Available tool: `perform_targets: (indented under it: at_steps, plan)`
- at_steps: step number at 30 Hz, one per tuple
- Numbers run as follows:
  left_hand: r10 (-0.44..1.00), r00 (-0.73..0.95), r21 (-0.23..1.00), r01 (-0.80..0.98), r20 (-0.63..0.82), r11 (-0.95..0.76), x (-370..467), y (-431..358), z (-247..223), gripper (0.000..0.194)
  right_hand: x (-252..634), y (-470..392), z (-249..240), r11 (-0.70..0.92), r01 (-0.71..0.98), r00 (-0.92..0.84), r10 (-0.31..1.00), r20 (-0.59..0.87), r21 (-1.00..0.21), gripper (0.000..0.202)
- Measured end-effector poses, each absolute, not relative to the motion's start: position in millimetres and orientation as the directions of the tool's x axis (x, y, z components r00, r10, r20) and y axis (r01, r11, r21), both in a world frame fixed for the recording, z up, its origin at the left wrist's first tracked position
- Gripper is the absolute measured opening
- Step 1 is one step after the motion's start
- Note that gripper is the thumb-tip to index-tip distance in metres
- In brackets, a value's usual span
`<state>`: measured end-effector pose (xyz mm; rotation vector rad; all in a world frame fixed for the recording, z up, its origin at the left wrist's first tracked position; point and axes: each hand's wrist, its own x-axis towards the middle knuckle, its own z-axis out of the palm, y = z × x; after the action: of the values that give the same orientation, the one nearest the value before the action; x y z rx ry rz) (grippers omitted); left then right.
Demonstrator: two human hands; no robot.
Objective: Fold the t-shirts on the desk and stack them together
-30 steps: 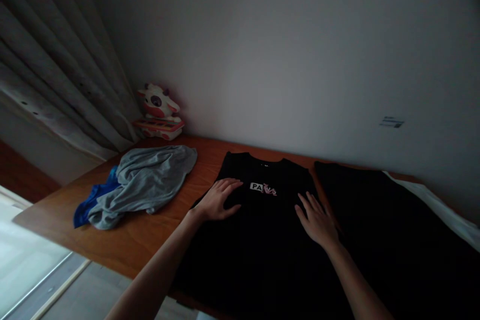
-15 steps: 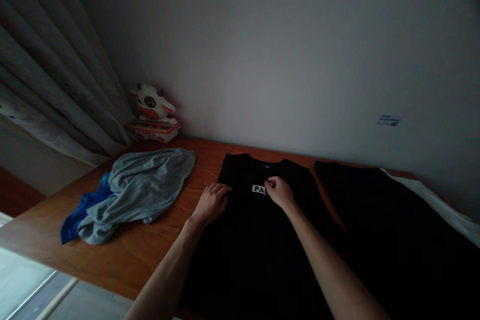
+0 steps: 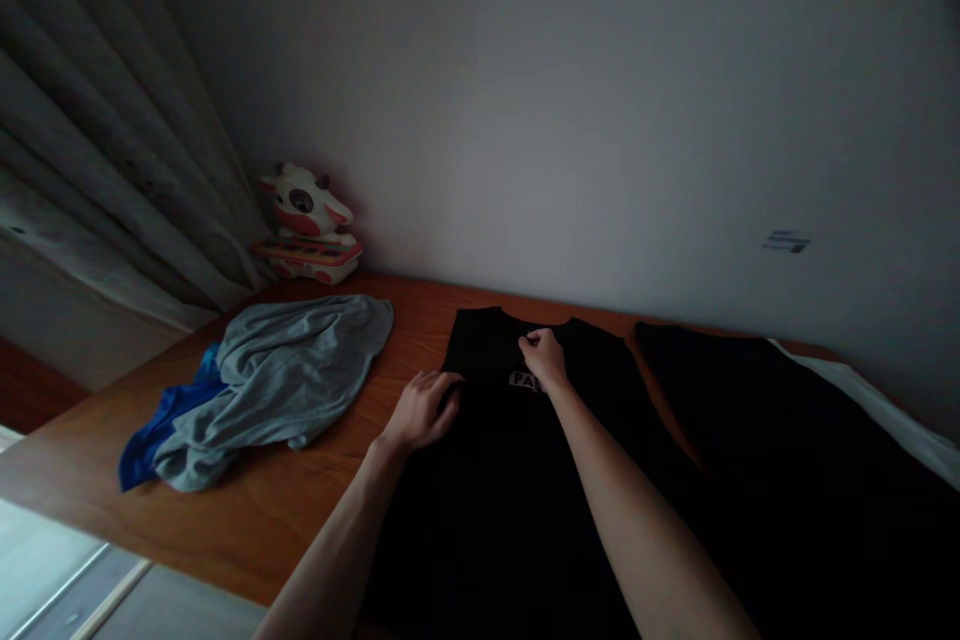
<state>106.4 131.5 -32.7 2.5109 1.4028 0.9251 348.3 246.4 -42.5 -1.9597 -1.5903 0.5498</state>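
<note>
A black shirt [image 3: 502, 480] lies spread on the wooden table, its neckline toward the wall and a small lettered print on its chest. My left hand [image 3: 426, 410] is closed at the shirt's left edge, thumb and fingers together on the cloth. Over the upper chest, just below the neckline, my right hand [image 3: 544, 356] is closed in a pinch on the shirt fabric. My right wrist partly covers the print.
Grey cloth [image 3: 300, 360] and blue cloth [image 3: 169, 425] lie crumpled on the table [image 3: 247, 530] at left. A cow toy [image 3: 307, 220] stands behind them. More black cloth [image 3: 787, 450], with a white piece [image 3: 877, 400], lies at right. A curtain [image 3: 97, 120] hangs at left.
My right hand has moved up from the print to just below the neckline, uncovering part of the print, which looks dimmer. My left hand has stayed nearly in place.
</note>
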Motion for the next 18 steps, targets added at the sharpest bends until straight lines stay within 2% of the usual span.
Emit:
perform_targets:
  at_steps: [4,8,12,15,18]
  plan:
    - [0.797,0.458,0.391,0.702,0.393,-0.596,107.6,129.7,-28.8,0.023,354.3,232.6,-58.1,-0.111,0.730,0.204,0.977,0.060,-0.674,0.027]
    - [0.855,0.383,0.424,0.749,0.350,-0.509,108.6,129.9,-32.5,0.025,356.0,225.4,-67.1,-0.049,0.713,0.172,0.979,0.106,-0.699,0.019]
    - [0.876,0.321,0.443,0.768,0.360,-0.463,109.3,134.2,-43.1,0.021,354.2,218.0,-60.3,0.013,0.731,0.164,0.967,0.195,-0.683,0.025]
    - [0.862,0.257,0.441,0.774,0.437,-0.454,108.6,139.5,-50.0,0.021,345.4,197.7,-52.8,0.160,0.786,0.064,0.940,0.336,-0.597,0.028]
    - [0.837,0.252,0.386,0.797,0.486,-0.464,107.5,143.6,-53.1,0.025,332.4,167.1,-50.4,0.413,0.809,-0.207,0.867,0.454,-0.419,0.020]
